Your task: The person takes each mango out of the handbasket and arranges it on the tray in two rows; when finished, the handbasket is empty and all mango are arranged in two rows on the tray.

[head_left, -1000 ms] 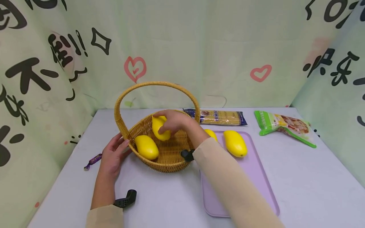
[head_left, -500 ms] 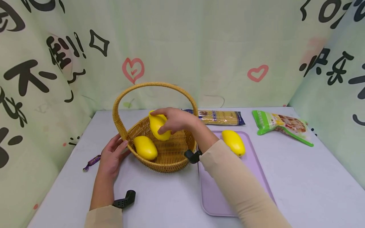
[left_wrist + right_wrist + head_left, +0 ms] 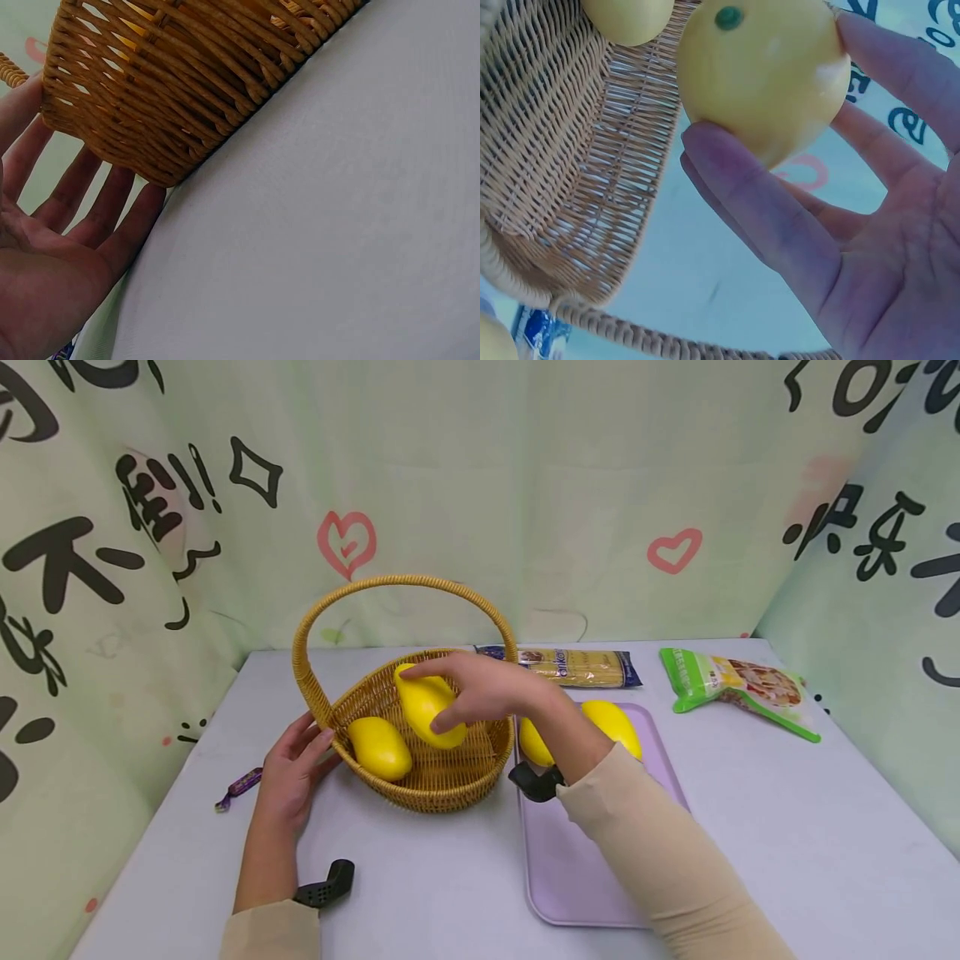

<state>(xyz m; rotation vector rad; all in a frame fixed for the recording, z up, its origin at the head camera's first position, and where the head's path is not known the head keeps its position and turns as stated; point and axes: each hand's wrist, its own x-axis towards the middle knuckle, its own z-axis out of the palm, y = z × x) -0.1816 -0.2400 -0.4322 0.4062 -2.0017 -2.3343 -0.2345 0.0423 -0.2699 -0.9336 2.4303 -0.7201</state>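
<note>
A wicker basket (image 3: 457, 793) with a tall arched handle stands on the table, left of centre in the head view. My right hand (image 3: 487, 689) holds a yellow mango (image 3: 427, 706) over the basket's interior, thumb on one side and fingers on the other. In the right wrist view the held mango (image 3: 761, 82) shows a green stem spot. Another mango (image 3: 380, 749) lies inside the basket at the left. My left hand (image 3: 292, 772) rests against the basket's left side near the handle's base. In the left wrist view its spread fingers (image 3: 112, 206) touch the woven wall.
A lilac tray (image 3: 577, 868) right of the basket bears two mangoes, one (image 3: 613, 727) partly behind my right arm. Behind it lies a pasta packet (image 3: 577, 667). A green food bag (image 3: 738, 689) is at the right, a purple wrapped candy (image 3: 240, 787) at the left.
My right hand and the held mango have shifted slightly right and down over the basket, and the mango's tilt differs. My right forearm has moved rightward. The left hand stays against the basket.
</note>
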